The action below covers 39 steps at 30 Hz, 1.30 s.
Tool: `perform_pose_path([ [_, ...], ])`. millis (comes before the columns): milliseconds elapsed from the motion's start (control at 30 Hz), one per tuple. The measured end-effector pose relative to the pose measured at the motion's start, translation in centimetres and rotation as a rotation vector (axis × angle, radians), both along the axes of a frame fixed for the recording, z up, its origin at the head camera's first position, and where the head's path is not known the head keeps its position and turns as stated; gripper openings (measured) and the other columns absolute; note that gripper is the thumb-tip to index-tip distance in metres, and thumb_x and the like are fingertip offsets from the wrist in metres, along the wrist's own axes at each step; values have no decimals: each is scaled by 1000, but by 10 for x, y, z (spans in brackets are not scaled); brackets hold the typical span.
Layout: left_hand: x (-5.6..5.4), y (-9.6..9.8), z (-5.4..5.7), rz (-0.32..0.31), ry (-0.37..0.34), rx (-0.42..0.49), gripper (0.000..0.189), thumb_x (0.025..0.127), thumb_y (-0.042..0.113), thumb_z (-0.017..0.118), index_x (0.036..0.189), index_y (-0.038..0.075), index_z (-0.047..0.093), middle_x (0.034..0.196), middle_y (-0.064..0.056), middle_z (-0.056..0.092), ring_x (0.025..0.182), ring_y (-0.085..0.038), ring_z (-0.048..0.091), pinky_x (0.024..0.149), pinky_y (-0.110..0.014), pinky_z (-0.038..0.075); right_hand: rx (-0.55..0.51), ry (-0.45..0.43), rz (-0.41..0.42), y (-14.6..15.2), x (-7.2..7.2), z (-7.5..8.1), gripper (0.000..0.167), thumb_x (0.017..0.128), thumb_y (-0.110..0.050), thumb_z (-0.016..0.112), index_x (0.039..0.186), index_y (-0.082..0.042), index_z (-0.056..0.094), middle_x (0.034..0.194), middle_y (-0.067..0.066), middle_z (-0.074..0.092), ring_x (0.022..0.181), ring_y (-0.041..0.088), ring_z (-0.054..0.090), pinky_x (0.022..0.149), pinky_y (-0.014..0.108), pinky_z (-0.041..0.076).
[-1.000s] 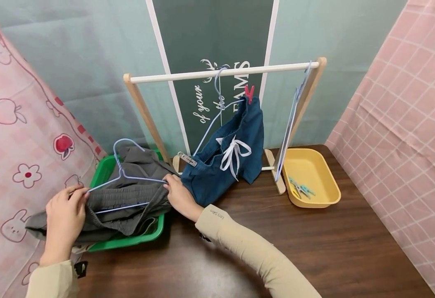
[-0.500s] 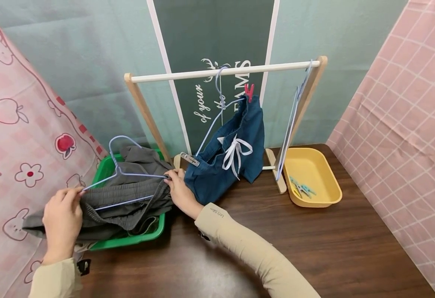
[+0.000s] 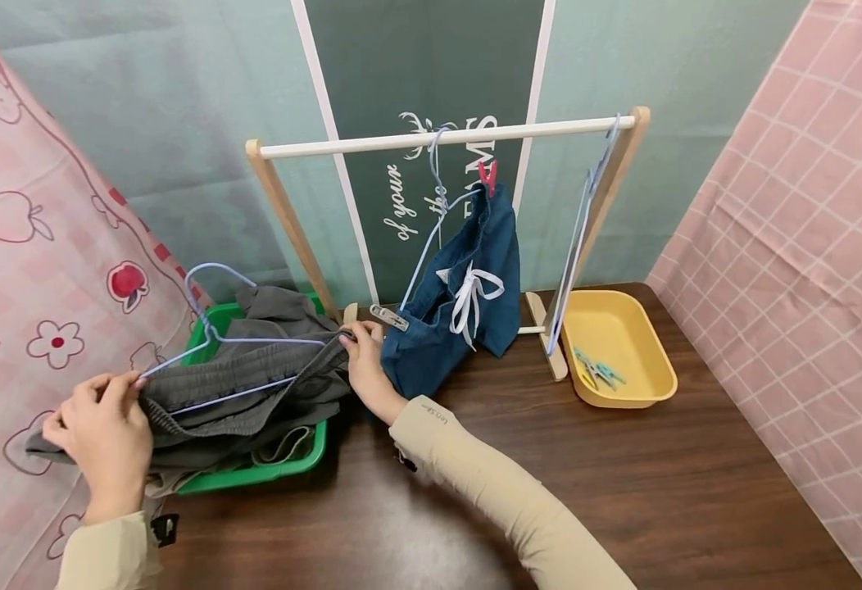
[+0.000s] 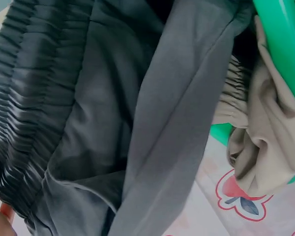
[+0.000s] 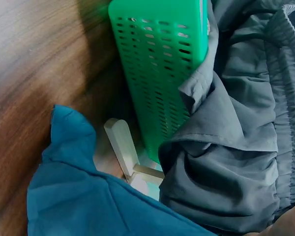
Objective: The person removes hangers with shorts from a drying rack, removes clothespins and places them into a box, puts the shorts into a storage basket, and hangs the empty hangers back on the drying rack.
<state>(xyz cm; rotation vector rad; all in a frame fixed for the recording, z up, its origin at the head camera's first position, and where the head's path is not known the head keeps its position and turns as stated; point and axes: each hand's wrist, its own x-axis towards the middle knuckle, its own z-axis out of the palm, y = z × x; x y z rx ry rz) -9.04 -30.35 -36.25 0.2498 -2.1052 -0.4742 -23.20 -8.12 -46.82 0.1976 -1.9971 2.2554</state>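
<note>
Grey elastic-waist pants [image 3: 254, 434] lie bunched over a green basket [image 3: 269, 473]. A thin lavender-blue hanger [image 3: 254, 339] sits at their waistband, its lower bar inside the opening and its hook standing up. My left hand [image 3: 110, 434] pinches the waistband's left end at one hanger corner. At the other corner my right hand [image 3: 372, 373] pinches the waistband's right end. The left wrist view shows the gathered waistband [image 4: 39, 88] close up, with only fingertips at its edge. In the right wrist view the grey fabric [image 5: 226, 162] hangs beside the basket.
Just right of my right hand, blue shorts [image 3: 449, 315] with a white bow hang from a wooden rack [image 3: 372, 145]. A red clothespin [image 3: 487, 178] and a silver-grey one [image 3: 389, 318] hold them. Bare hangers [image 3: 582, 238] hang farther right, near a yellow tub [image 3: 645, 360] of clothespins. Beige cloth [image 4: 270, 118] pokes from the basket.
Both hands have moved apart, the left to the left and the right slightly rightward and up. The waistband is stretched wider, and the hanger has shifted left and tilted. The blue shorts are nudged right.
</note>
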Motion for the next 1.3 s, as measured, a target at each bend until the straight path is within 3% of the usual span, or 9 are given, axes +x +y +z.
perform_pose_path([
  [133, 0, -2, -1, -4, 7, 4, 30, 96, 19, 53, 98, -9, 66, 101, -32, 53, 93, -54, 43, 96, -65, 16, 169, 206, -127, -12, -48, -74, 16, 94, -33, 54, 99, -23, 66, 98, -2, 55, 89, 8, 52, 73, 18, 45],
  [200, 0, -2, -2, -1, 35, 15, 29, 95, 19, 55, 97, -8, 66, 101, -32, 54, 91, -53, 44, 97, -63, 17, 247, 247, -165, -11, -58, -88, 21, 96, -30, 51, 106, -18, 65, 99, 2, 64, 87, 11, 59, 73, 21, 47],
  [367, -1, -2, -6, 24, 116, 49, 26, 92, 17, 58, 94, -7, 68, 100, -30, 58, 92, -50, 48, 99, -59, 20, 87, 136, -104, -14, -81, -123, 32, 94, -41, 51, 115, -21, 64, 105, -7, 66, 89, 5, 63, 72, 21, 50],
  [600, -2, -2, -9, 33, 137, 79, 25, 92, 16, 59, 94, -8, 66, 100, -29, 60, 93, -45, 51, 98, -46, 24, 45, -38, -125, 5, -35, -57, 35, 100, -31, 41, 125, -14, 57, 120, 5, 61, 108, 16, 59, 89, 30, 48],
  [633, -2, -2, -9, 37, 130, 91, 27, 94, 17, 58, 95, -8, 67, 101, -28, 61, 94, -45, 51, 98, -45, 25, 12, -52, -114, 2, -46, -76, 38, 100, -34, 40, 129, -14, 55, 125, 5, 59, 113, 17, 57, 92, 31, 47],
  [867, -4, -2, -12, 84, 105, 186, 29, 96, 20, 55, 98, -5, 68, 103, -24, 63, 97, -41, 54, 95, -46, 29, -139, -238, -3, -1, -55, -93, 60, 100, -43, 37, 149, -8, 30, 154, 10, 32, 143, 25, 31, 114, 41, 32],
  [1133, 1, -4, -14, 145, 62, 217, 31, 96, 22, 54, 101, -5, 68, 105, -25, 63, 95, -42, 53, 93, -49, 29, -419, -244, 185, -18, -87, -145, 50, 90, -50, 52, 131, -21, 50, 134, -3, 55, 124, 15, 53, 102, 35, 44],
  [1233, 2, -4, -15, 170, 48, 237, 31, 97, 22, 54, 102, -5, 68, 105, -24, 64, 96, -42, 53, 92, -50, 30, -448, -205, 200, -20, -84, -136, 38, 93, -42, 55, 121, -17, 57, 116, -3, 64, 102, 9, 61, 89, 28, 50],
  [1300, 1, -5, -16, 199, 48, 264, 29, 96, 22, 54, 101, -3, 69, 99, -11, 67, 96, -40, 53, 92, -50, 31, -374, -235, 167, -13, -59, -92, 29, 97, -33, 52, 114, -11, 60, 102, 0, 65, 83, 8, 61, 79, 27, 50],
])
